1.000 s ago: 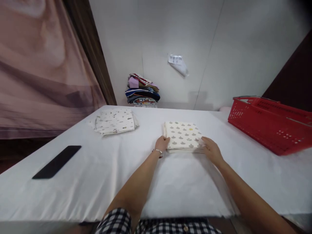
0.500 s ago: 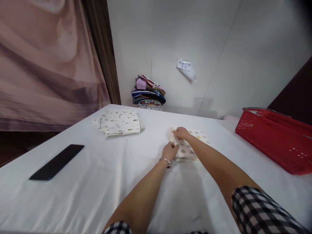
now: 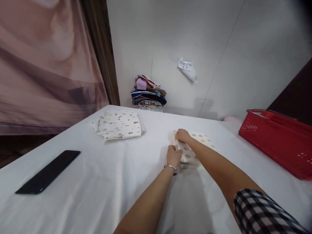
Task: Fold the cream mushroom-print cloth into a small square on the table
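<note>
A folded white cloth with grey and yellow prints (image 3: 203, 139) lies on the white-covered table (image 3: 97, 169), partly hidden under my right forearm. My left hand (image 3: 174, 155), with a silver bracelet at the wrist, pinches the near part of its left edge. Farther along that same edge, the fingers of my right hand (image 3: 182, 135) are closed on the fabric. Another folded white cloth with small green and dark prints (image 3: 119, 125) rests at the back left, touched by neither hand.
A black flat object (image 3: 48, 172) lies at the left. On the right stands a red basket (image 3: 278, 139). Behind the table is a stack of folded clothes (image 3: 148, 92) by the wall, where a labelled plastic bag (image 3: 187, 70) hangs.
Both hands and the cloth they hold appear slightly farther right and lower. The view has shifted a little, with the black object and basket also displaced. Both hands keep their hold.
</note>
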The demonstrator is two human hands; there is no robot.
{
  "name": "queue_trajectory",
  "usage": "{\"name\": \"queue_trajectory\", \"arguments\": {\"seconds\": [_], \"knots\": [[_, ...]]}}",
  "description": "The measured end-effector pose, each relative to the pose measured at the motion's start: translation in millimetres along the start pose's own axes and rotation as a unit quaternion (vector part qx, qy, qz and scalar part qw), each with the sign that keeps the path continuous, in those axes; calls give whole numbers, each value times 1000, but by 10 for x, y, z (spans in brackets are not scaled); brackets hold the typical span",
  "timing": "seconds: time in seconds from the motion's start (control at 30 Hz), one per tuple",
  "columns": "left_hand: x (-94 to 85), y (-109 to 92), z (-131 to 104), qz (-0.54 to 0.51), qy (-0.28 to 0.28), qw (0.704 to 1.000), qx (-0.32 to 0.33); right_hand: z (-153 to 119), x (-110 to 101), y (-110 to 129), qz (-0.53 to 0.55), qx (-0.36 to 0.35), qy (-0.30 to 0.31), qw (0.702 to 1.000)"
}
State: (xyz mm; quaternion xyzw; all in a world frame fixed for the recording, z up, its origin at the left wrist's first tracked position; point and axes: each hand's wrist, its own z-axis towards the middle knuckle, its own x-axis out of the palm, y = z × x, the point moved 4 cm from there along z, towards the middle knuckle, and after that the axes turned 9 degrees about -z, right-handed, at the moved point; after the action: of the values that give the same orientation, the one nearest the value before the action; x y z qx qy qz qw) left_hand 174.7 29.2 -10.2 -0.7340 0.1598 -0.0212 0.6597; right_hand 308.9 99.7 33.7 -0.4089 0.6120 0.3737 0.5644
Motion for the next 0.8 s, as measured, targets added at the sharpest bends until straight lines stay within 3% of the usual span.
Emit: {"name": "queue_trajectory", "arguments": {"seconds": [0.23,0.37,0.47,0.63,0.8], "knots": [[72,-87,-99,-58,13,996,59,8,-127,-43,32,-1,17,999],[126,-1,-44,-108,31,994,-3,32,-88,-27,46,2,32,998],[83,49,5,-48,34,998,-28,38,10,15,52,-2,57,997],[5,-13,-34,115,21,992,51,33,56,70,45,-17,81,996],[17,-72,-81,138,34,987,82,-27,3,159,-34,-11,53,998]]}}
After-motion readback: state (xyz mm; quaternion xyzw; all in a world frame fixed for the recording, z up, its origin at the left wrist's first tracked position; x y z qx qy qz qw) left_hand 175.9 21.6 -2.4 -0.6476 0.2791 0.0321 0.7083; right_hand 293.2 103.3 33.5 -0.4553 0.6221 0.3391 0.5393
